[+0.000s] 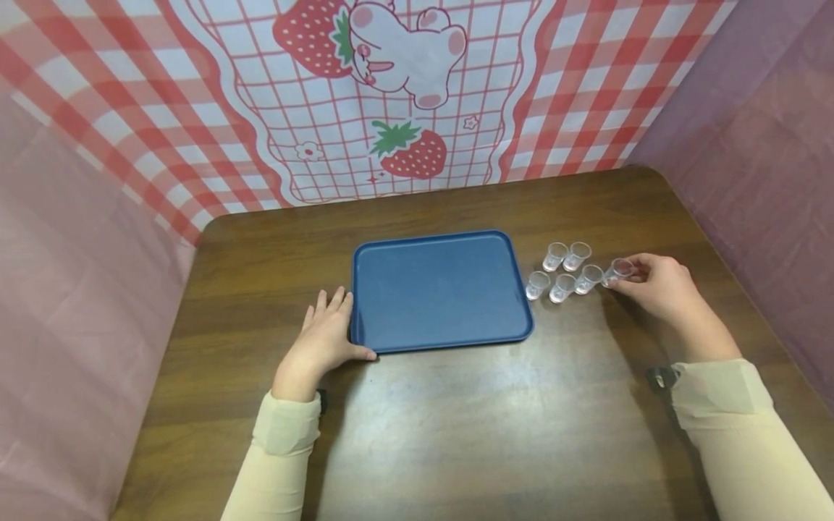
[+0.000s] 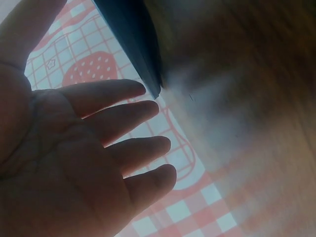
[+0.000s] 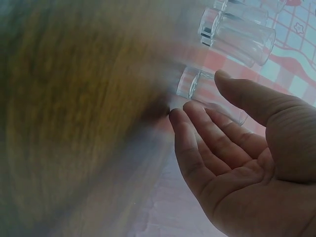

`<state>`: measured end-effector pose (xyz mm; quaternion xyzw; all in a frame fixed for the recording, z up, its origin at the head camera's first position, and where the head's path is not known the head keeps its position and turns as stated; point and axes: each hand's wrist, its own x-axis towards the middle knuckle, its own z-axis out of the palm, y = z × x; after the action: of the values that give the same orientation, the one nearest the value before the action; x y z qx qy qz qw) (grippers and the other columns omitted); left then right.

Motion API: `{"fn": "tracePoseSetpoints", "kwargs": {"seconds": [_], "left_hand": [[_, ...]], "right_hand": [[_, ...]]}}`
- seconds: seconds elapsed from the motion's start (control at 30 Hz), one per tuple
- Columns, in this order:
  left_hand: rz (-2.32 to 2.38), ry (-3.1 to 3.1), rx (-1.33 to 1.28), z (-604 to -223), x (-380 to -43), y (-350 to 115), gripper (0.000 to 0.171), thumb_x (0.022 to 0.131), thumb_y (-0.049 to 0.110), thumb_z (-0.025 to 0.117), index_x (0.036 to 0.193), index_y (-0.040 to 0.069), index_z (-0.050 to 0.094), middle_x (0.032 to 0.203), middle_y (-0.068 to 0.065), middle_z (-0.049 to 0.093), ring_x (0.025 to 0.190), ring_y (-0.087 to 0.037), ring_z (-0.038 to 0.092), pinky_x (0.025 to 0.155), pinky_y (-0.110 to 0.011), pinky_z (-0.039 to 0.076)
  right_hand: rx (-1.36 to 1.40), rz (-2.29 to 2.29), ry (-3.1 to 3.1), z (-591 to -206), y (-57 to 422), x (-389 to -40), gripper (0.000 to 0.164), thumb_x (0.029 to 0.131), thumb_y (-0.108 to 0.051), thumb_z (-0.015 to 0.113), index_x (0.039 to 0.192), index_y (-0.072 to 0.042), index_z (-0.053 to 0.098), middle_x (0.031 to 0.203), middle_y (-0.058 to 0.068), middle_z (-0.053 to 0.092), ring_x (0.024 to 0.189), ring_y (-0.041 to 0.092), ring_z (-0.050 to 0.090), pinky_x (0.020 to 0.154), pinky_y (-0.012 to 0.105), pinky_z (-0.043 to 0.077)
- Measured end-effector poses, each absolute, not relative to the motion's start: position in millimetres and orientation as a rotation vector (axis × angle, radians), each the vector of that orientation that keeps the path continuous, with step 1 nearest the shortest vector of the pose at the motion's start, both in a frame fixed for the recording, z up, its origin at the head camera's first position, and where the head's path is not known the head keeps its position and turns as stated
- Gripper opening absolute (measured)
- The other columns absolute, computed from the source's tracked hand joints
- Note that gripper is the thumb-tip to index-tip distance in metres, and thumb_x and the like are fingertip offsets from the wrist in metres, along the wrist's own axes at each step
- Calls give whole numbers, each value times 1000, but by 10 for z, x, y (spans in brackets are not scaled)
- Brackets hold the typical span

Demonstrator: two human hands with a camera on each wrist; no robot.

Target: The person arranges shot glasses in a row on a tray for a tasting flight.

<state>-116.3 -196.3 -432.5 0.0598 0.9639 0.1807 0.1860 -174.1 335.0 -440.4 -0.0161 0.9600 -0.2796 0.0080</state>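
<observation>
A blue rectangular tray (image 1: 443,293) lies on the wooden table. My left hand (image 1: 326,336) is at its left edge near the front corner, fingers spread and straight, thumb along the front rim. In the left wrist view the fingertips come right up to the dark tray (image 2: 136,44). At the right my right hand (image 1: 664,286) holds a small clear shot glass (image 1: 620,270), the rightmost of the group. The right wrist view has that glass (image 3: 190,83) between thumb and curled fingers, its base close to the tabletop.
Several more clear shot glasses (image 1: 588,279) stand upright between the tray and my right hand, two of them (image 1: 567,257) farther back. The leftmost glass (image 1: 537,286) is right beside the tray's rim. A strawberry-print checked cloth (image 1: 417,94) hangs behind the table, pink fabric at both sides.
</observation>
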Motion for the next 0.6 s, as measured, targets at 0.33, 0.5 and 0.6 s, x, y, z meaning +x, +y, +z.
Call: {"fn": "tracePoseSetpoints", "kwargs": {"seconds": [0.33, 0.5, 0.6], "left_hand": [[523, 2719, 182, -4344, -1159, -1983, 119, 72, 47, 92, 159, -2, 28, 164, -26, 15, 149, -49, 1, 117, -62, 5], [520, 2723, 186, -4340, -1166, -1989, 119, 72, 47, 92, 158, -3, 28, 163, -29, 15, 149, -50, 1, 117, -63, 6], [521, 2723, 186, -4342, -1166, -1993, 119, 72, 47, 92, 158, -4, 28, 163, -29, 14, 149, -50, 2, 117, -63, 6]], "right_hand": [[-67, -887, 3015, -4431, 3333, -1722, 39, 91, -27, 79, 108, 6, 69, 90, 18, 73, 79, 21, 66, 71, 37, 46], [-51, -917, 3028, -4438, 3345, -1712, 37, 90, -27, 80, 108, 4, 70, 92, 18, 74, 73, 1, 61, 69, 27, 44], [-33, -927, 3037, -4435, 3363, -1702, 37, 90, -28, 80, 109, 3, 71, 94, 19, 75, 71, -10, 55, 68, 21, 43]]}}
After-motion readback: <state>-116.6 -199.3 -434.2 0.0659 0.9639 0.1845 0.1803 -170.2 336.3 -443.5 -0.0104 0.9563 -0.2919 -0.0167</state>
